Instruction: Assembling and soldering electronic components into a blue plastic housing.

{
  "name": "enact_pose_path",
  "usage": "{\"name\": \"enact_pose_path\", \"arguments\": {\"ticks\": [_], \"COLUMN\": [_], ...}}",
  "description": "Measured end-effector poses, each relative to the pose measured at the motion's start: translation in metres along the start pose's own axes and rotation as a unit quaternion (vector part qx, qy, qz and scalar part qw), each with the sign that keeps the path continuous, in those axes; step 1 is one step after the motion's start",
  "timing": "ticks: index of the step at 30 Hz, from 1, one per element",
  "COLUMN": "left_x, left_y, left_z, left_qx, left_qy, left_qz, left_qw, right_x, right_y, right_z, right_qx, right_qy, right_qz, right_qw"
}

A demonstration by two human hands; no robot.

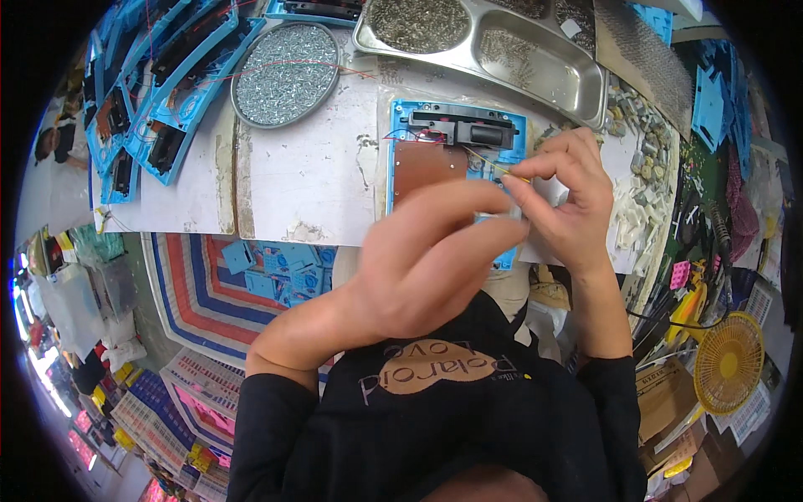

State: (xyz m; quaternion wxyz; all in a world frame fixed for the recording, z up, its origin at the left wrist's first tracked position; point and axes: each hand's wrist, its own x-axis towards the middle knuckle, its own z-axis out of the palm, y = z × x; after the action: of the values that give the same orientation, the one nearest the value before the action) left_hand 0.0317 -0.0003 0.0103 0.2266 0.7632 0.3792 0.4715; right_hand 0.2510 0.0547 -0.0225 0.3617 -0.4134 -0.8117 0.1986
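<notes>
Right below the steel tray lies a blue plastic casing (pixel 390 180), open side up. A long black module (pixel 456 128) is fitted along its far edge, with a brown circuit board (pixel 420 171) nearer to me. Between the thumb and index finger of my right hand (pixel 570 197), a thin yellow wire (pixel 493 163) is pinched over the casing's right side. My left hand (pixel 439 259) hovers over the casing's near part, slightly blurred. Its fingers are curled, tips close to the right thumb; whatever they hold is hidden.
A round dish (pixel 284 84) of small screws stands at the left. Steel compartment tray (pixel 577 92) holds more small metal parts. Blue casings (pixel 188 100) with red wires pile up far left. White plastic pieces (pixel 640 213) lie at right. A yellow fan (pixel 729 362) stands lower right.
</notes>
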Motion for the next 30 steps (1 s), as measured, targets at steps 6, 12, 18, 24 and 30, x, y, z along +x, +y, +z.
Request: {"name": "enact_pose_path", "arguments": {"ticks": [6, 12, 18, 24, 30], "left_x": [0.014, 0.02, 0.025, 0.024, 0.024], "left_y": [-0.042, -0.039, -0.038, -0.037, -0.041], "left_z": [0.038, 0.026, 0.021, 0.021, 0.037], "left_qx": [0.018, -0.167, -0.077, -0.008, 0.107], "left_qy": [-0.032, -0.047, -0.088, -0.077, -0.058], "left_qz": [-0.074, -0.331, -0.254, -0.173, -0.033], "left_qw": [0.997, 0.927, 0.96, 0.982, 0.992], "right_x": [0.005, 0.004, -0.017, -0.174, -0.265], "right_y": [-0.007, -0.001, 0.004, 0.087, 0.175], "right_z": [-0.005, 0.002, -0.011, -0.174, -0.281], "right_qx": [0.134, 0.179, 0.041, 0.143, 0.295], "right_qy": [0.021, 0.004, 0.025, 0.444, 0.511], "right_qz": [0.081, 0.142, 0.046, 0.331, 0.334], "right_qw": [0.987, 0.973, 0.998, 0.82, 0.735]}}
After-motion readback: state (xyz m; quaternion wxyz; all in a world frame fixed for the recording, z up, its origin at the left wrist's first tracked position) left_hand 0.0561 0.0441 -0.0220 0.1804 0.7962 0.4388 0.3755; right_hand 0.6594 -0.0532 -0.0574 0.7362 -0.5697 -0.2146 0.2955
